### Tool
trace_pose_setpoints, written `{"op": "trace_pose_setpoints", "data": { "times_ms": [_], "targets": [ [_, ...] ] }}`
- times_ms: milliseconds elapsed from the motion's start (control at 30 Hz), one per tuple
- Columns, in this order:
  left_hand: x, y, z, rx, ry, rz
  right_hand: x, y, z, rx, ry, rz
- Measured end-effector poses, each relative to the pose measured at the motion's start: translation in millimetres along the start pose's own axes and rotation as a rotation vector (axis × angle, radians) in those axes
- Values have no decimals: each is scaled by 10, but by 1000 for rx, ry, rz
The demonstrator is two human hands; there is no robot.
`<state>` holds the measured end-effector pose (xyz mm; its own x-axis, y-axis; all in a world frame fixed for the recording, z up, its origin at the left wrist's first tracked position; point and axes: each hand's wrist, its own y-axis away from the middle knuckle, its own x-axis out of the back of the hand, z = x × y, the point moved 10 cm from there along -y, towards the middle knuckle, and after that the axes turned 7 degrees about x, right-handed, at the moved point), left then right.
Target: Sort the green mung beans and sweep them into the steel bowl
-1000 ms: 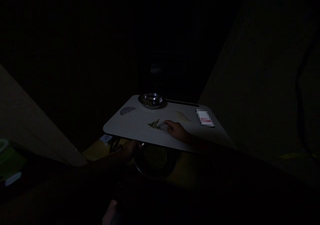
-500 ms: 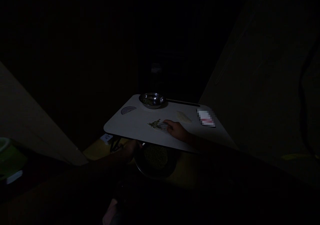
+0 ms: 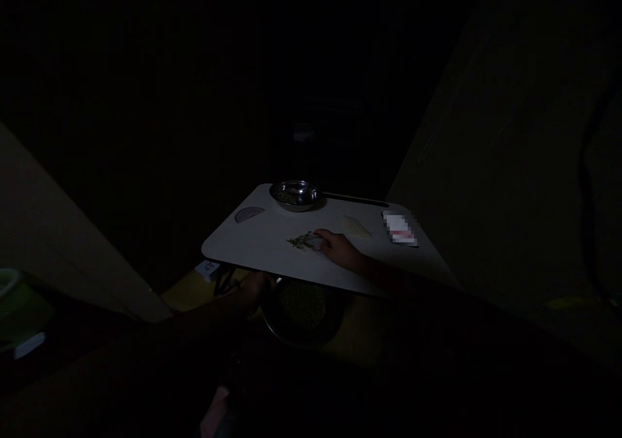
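Observation:
My right hand (image 3: 341, 250) rests on a white board (image 3: 243, 240), its fingers over a pale piece of food (image 3: 318, 242). A small heap of chopped green herb (image 3: 300, 241) lies directly left of that piece. My left hand (image 3: 253, 292) sits below the board's front edge, with a small bright speck (image 3: 278, 280) just beyond the fingers. What it holds is too dark to tell. Under the board's edge, a dark round bowl (image 3: 302, 315) holds green grains or chopped greens.
A steel bowl (image 3: 294, 195) with greenish contents stands at the board's back edge. A purple-rimmed onion slice (image 3: 249, 214), a pale smear (image 3: 357, 227) and a blurred packet (image 3: 399, 229) lie on the board. Beige panels flank it, above a yellow surface (image 3: 192, 295).
My right hand has slid slightly left toward the green heap, and the pale piece has moved with it. My left hand has barely moved.

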<state>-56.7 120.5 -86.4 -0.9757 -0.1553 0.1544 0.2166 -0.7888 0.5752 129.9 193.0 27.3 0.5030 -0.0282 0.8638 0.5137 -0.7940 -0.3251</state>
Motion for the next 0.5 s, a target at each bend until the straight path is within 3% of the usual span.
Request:
{"op": "trace_pose_setpoints", "data": {
  "times_ms": [133, 333, 500],
  "targets": [
    [-33, 14, 15, 3, 1, -33, 7, -5, -30, 17, -20, -6],
    [-4, -14, 43, -57, -7, -5, 53, 49, 28, 7, -64, 37],
    [12, 45, 29, -29, -23, 18, 52, 65, 16, 7, -98, 37]
  ]
}}
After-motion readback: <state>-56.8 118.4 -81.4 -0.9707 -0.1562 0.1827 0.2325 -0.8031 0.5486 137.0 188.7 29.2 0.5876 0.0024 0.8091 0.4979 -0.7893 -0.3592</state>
